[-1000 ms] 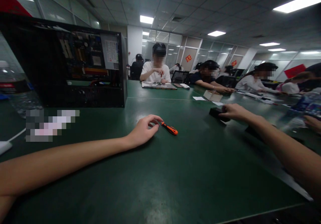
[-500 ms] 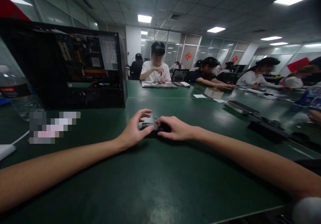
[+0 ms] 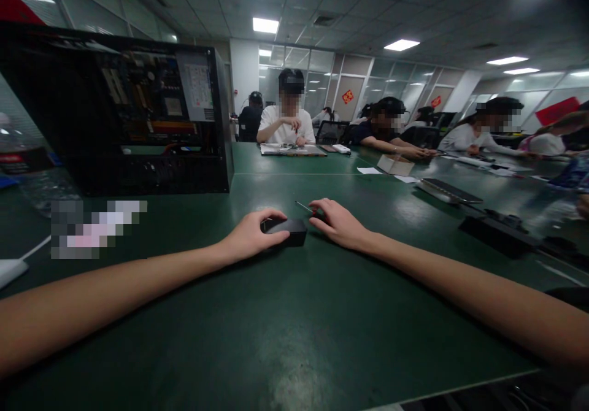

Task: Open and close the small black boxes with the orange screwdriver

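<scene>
On the green table (image 3: pixel 294 313), my left hand (image 3: pixel 248 234) grips a black box-shaped object (image 3: pixel 296 233). Its fingers go over the far side and the thumb lies along the near side, hiding the left end. Just to the right, apart from the box, is my right hand (image 3: pixel 343 224) with its fingers curled. A thin metal shaft (image 3: pixel 302 206), like that of a screwdriver, sticks out to the left from those fingers, with a bit of red beside them. The rest of this tool is hidden by the hand.
An open black computer case (image 3: pixel 221 122) stands at the left, behind a plastic bottle (image 3: pixel 27 165). At the right lie a flat dark device (image 3: pixel 448 191), black parts (image 3: pixel 497 236) and a small open box (image 3: pixel 394 165). A person (image 3: pixel 288 119) sits across the table.
My right hand has drawn away to the right, carrying the thin shaft with it. The box in my left hand now shows dark faces where a grey top showed before.
</scene>
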`<state>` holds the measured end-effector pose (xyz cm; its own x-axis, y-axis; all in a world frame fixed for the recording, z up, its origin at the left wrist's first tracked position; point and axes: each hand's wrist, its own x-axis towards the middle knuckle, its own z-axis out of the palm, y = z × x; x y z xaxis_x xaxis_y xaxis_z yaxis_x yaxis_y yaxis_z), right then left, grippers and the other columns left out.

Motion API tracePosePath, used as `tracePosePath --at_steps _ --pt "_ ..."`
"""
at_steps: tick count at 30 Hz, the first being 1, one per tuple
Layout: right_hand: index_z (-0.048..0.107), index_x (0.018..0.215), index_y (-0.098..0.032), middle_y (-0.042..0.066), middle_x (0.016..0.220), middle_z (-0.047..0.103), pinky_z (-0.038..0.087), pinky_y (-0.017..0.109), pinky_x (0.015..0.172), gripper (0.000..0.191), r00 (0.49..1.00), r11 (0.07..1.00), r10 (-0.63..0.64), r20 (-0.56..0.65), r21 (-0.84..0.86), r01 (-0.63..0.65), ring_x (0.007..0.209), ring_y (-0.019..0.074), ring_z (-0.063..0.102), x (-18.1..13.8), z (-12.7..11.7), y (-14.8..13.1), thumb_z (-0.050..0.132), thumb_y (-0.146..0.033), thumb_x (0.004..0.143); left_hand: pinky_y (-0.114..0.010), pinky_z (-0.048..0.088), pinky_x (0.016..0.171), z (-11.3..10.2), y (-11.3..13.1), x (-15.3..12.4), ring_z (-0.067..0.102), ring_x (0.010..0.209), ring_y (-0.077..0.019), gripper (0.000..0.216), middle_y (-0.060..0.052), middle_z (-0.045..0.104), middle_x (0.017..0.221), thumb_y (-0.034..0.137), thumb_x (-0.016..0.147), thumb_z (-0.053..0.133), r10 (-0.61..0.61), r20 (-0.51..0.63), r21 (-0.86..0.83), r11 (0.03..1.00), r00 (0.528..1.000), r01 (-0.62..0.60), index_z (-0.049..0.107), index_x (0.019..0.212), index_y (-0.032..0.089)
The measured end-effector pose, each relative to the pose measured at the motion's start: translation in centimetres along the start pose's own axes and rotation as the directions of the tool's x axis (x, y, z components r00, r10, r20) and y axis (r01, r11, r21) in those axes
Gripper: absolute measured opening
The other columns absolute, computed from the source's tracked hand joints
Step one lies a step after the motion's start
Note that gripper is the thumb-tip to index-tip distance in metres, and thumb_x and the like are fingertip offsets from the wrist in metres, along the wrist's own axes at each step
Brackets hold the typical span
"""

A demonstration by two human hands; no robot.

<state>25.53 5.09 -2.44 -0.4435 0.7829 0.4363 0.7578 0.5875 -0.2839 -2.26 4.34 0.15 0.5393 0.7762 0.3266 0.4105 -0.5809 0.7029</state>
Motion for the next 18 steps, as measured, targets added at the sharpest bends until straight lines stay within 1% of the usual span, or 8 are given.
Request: tracePosePath --at_steps 2,5,9,10,12,14,16,18 --pt "0.061 0.126 -0.017 0.017 0.125 0.059 0.051 0.045 0.099 0.038 0.996 0.995 0.070 0.053 -0.077 -0.066 0.109 0.0271 0.062 0.2 -0.3 -0.1 0.053 -0.042 0.098 -0.045 0.052 0.100 0.0 0.0 0.0 0.068 0.112 -0.0310 0.040 -0.010 0.075 0.117 0.043 0.082 0.072 0.002 -0.001 0.003 1.000 1.000 -0.002 0.072 0.113 0.018" --pt "0.065 0.122 -0.014 0.017 0.122 0.062 0.053 0.039 0.092 0.033 0.983 0.991 0.045 0.179 -0.134 -0.021 0.103 0.0246 0.065 1.2 -2.3 -0.3 0.056 -0.032 0.095 -0.044 0.052 0.099 -0.1 0.0 0.0 0.068 0.111 -0.0306 0.039 -0.010 0.075 0.117 0.042 0.082 0.073 0.000 0.001 0.003 1.000 1.000 0.000 0.072 0.113 0.018" --pt "0.071 0.109 -0.015 0.012 0.110 0.070 0.052 0.031 0.074 0.030 0.937 0.989 -0.003 0.350 -0.138 0.054 0.084 0.0187 0.066 3.6 -8.2 -1.5 0.070 -0.033 0.085 -0.043 0.054 0.096 -0.1 0.1 0.1 0.069 0.108 -0.0302 0.041 -0.009 0.075 0.116 0.044 0.083 0.072 -0.011 0.010 0.011 1.000 1.000 0.011 0.072 0.114 0.018" --pt "0.072 0.106 -0.016 0.010 0.107 0.072 0.050 0.029 0.069 0.030 0.932 0.987 -0.010 0.363 -0.145 0.067 0.080 0.0174 0.066 4.4 -9.9 -2.0 0.073 -0.036 0.083 -0.043 0.054 0.096 -0.1 0.2 0.1 0.069 0.108 -0.0305 0.041 -0.009 0.075 0.116 0.044 0.083 0.072 -0.016 0.012 0.017 1.000 1.000 0.016 0.072 0.114 0.018" --pt "0.074 0.094 -0.019 0.006 0.092 0.073 0.045 0.027 0.061 0.024 0.926 0.979 -0.022 0.377 -0.180 0.096 0.071 0.0154 0.064 6.0 -12.8 -3.1 0.076 -0.039 0.081 -0.043 0.053 0.097 -0.1 0.3 0.1 0.068 0.110 -0.0312 0.042 -0.010 0.075 0.117 0.044 0.083 0.071 -0.027 0.015 0.026 0.999 1.000 0.026 0.071 0.115 0.017" --pt "0.074 0.083 -0.020 0.002 0.075 0.070 0.040 0.026 0.055 0.026 0.924 0.975 -0.057 0.379 -0.176 0.133 0.060 0.0128 0.059 7.5 -14.7 -4.4 0.075 -0.046 0.082 -0.043 0.053 0.098 -0.1 0.5 0.0 0.068 0.112 -0.0318 0.042 -0.010 0.074 0.118 0.044 0.083 0.071 -0.034 0.018 0.030 0.999 0.999 0.034 0.071 0.115 0.017" --pt "0.072 0.076 -0.019 0.000 0.062 0.064 0.035 0.026 0.053 0.037 0.938 0.974 -0.119 0.326 -0.146 0.174 0.052 0.0104 0.053 8.8 -15.4 -5.8 0.070 -0.055 0.086 -0.043 0.052 0.100 -0.1 0.4 -0.2 0.067 0.115 -0.0316 0.044 -0.011 0.073 0.121 0.044 0.083 0.071 -0.035 0.018 0.018 0.999 0.999 0.035 0.071 0.118 0.016" --pt "0.068 0.070 -0.018 -0.001 0.054 0.057 0.031 0.027 0.053 0.046 0.958 0.965 -0.177 0.224 -0.151 0.214 0.049 0.0091 0.048 9.7 -15.1 -7.2 0.065 -0.060 0.089 -0.043 0.051 0.103 -0.1 0.3 -0.3 0.067 0.117 -0.0307 0.050 -0.012 0.072 0.124 0.043 0.084 0.072 -0.032 0.017 -0.005 0.999 0.999 0.032 0.067 0.126 0.017"
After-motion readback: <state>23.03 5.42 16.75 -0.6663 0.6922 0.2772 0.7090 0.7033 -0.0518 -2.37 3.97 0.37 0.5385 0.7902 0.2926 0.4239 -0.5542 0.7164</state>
